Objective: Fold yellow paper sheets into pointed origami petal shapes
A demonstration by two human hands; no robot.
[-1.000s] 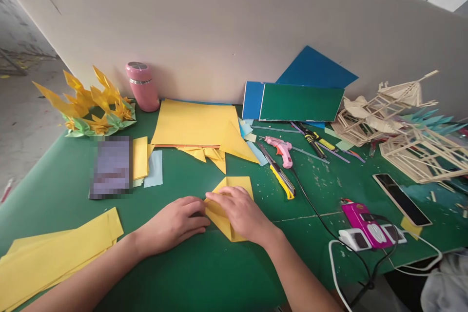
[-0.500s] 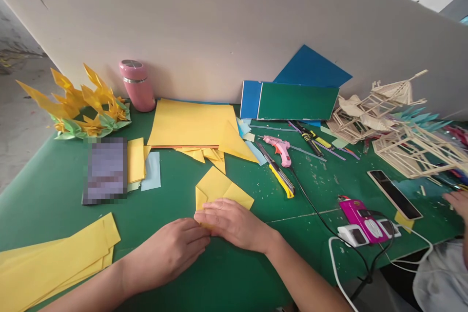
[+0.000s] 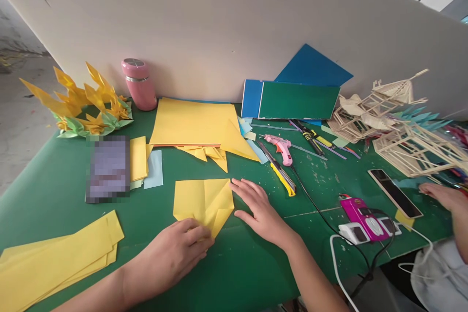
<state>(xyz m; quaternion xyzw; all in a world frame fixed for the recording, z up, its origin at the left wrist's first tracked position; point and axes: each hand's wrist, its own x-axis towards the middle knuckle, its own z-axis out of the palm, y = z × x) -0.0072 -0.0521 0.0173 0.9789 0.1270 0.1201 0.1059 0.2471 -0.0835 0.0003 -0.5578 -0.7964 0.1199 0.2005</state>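
A yellow sheet of folded paper (image 3: 199, 197) lies on the green tabletop in front of me, with a crease down its middle and its lower corners folded. My left hand (image 3: 181, 246) covers the near edge of it, fingers curled together and gripping the paper there. To the right, my right hand (image 3: 258, 209) has its fingers spread apart, the tips close to the paper's right corner; whether they touch it I cannot tell. Cut yellow paper strips (image 3: 69, 263) lie in a pile left of my left forearm.
Behind the paper are a stack of yellow sheets (image 3: 190, 122), a utility knife (image 3: 280, 173) and a pink glue gun (image 3: 280, 148). A paper crown-like piece (image 3: 91, 107) and pink flask (image 3: 141, 85) stand left. Right are a power strip (image 3: 367, 222), phone (image 3: 395, 192) and another person's hand (image 3: 444, 197).
The yellow paper has turned and now lies with a straight edge at the back. My right hand has come off it to the right. The other person's hand has reached farther in.
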